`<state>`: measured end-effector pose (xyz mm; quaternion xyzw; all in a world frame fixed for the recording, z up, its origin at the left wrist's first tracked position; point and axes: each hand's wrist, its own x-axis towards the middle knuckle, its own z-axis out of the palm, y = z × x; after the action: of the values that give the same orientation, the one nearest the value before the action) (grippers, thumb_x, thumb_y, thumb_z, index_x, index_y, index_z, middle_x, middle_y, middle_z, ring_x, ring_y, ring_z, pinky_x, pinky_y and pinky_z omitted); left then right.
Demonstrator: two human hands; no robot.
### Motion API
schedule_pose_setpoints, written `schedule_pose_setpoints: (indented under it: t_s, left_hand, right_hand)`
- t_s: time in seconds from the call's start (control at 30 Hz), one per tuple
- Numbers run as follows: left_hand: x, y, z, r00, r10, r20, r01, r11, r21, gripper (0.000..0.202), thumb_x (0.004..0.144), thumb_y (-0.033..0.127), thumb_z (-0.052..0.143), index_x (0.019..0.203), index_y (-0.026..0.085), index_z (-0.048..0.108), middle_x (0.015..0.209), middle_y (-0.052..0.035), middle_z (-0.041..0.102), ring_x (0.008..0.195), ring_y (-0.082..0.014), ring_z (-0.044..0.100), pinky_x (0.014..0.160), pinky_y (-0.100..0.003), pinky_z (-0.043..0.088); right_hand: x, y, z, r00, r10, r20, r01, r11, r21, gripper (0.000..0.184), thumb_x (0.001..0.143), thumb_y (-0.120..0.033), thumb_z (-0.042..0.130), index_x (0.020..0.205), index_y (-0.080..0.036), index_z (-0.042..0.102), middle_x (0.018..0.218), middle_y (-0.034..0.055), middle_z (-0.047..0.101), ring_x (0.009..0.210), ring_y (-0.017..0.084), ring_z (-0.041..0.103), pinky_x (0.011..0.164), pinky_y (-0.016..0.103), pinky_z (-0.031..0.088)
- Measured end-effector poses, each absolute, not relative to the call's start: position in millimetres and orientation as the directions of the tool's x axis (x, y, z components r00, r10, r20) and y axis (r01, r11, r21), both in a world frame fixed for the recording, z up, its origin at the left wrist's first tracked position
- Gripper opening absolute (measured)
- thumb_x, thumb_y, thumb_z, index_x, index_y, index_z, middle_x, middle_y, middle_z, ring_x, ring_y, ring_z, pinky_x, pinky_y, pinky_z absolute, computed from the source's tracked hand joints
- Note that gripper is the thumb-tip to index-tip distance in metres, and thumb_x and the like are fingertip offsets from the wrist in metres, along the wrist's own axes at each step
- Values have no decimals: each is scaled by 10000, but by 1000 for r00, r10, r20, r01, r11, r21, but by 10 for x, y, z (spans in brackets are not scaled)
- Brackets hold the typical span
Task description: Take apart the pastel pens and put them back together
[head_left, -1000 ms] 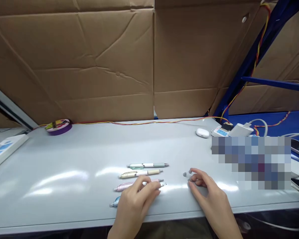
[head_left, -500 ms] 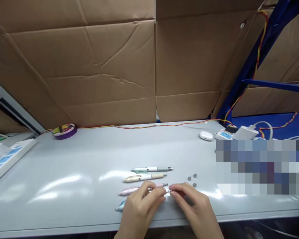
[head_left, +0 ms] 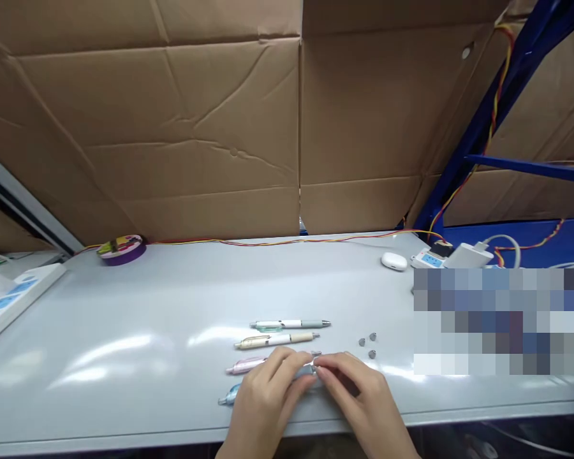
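My left hand is closed around a light blue pen, whose clicker end sticks out at the left and whose blue grip shows past the fingers. At the pen's right end, the fingertips of my right hand pinch a small shiny part, mostly hidden. Beyond my hands lie a pink pen, partly covered by my left hand, then a beige and white pen and a green and white pen. Several small grey metal cone-like pieces sit right of the pens.
A white earbud case lies at the back right, near a power strip and a white charger. At the back left is a purple tape roll. Another power strip runs along the left edge. Cardboard stands behind the table.
My right hand has come left against my left hand. The thin metal piece that showed between my fingertips is hidden, and the pen's blue grip now shows there.
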<state>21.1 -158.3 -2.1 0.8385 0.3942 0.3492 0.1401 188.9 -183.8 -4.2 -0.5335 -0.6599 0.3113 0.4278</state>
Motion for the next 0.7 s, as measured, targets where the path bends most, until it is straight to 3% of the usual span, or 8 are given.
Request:
schedule_pose_setpoints:
  t_s: [0.17,0.3,0.37,0.43,0.5,0.6,0.7]
  left_hand:
    - [228,-1577,-7,474,793,382,612,-609,505,158,957,238,425,998,242,577,914,-18,651,743,-164,654,627,-245,521]
    - [244,-1561,1,489,780,392,617,-626,477,125,937,212,459,944,246,579,892,1,667,706,-165,658,608,-257,529]
    - [245,-1556,1,495,753,433,604,-656,451,107,929,221,471,934,246,575,867,5,674,682,-168,660,584,-259,532]
    - [247,-1560,5,491,748,447,607,-661,441,91,919,212,481,943,239,564,868,0,679,708,-180,666,594,-269,538]
    - [252,-1573,17,471,756,454,619,-650,440,86,901,184,489,939,229,551,859,-5,676,742,-195,666,609,-285,541]
    - [267,-1593,37,469,754,460,639,-649,413,87,887,160,484,898,226,540,842,-15,667,772,-207,659,613,-299,540]
    - [274,-1600,32,493,734,467,647,-668,367,101,889,144,484,842,222,529,886,-25,673,875,-234,645,678,-340,541]
  right_hand:
    - [1974,-1741,33,-37,959,279,603,244,-759,273,954,-303,391,1025,-238,647,985,61,694,900,210,647,768,316,529]
    - [1948,-1496,69,-13,914,407,862,217,-458,344,918,-164,359,1204,-181,548,1007,104,665,900,260,602,721,390,517]
    - [1903,-1390,70,-45,911,411,941,177,-289,368,870,-88,367,1161,-178,573,950,109,668,851,276,588,670,399,497]
    - [1861,-1333,62,-62,919,390,963,158,-219,309,838,-56,395,965,-202,636,825,91,664,790,273,583,625,383,468]
    - [1840,-1324,54,-67,927,369,959,161,-231,244,834,-67,441,794,-220,626,734,67,645,752,262,582,601,362,444]
    - [1875,-1366,62,-56,934,353,945,163,-282,181,878,-151,471,777,-229,599,759,50,648,753,245,583,624,355,442]
    - [1978,-1456,95,31,931,363,827,179,-532,201,930,-256,431,800,-223,581,786,40,641,744,220,579,659,341,453]
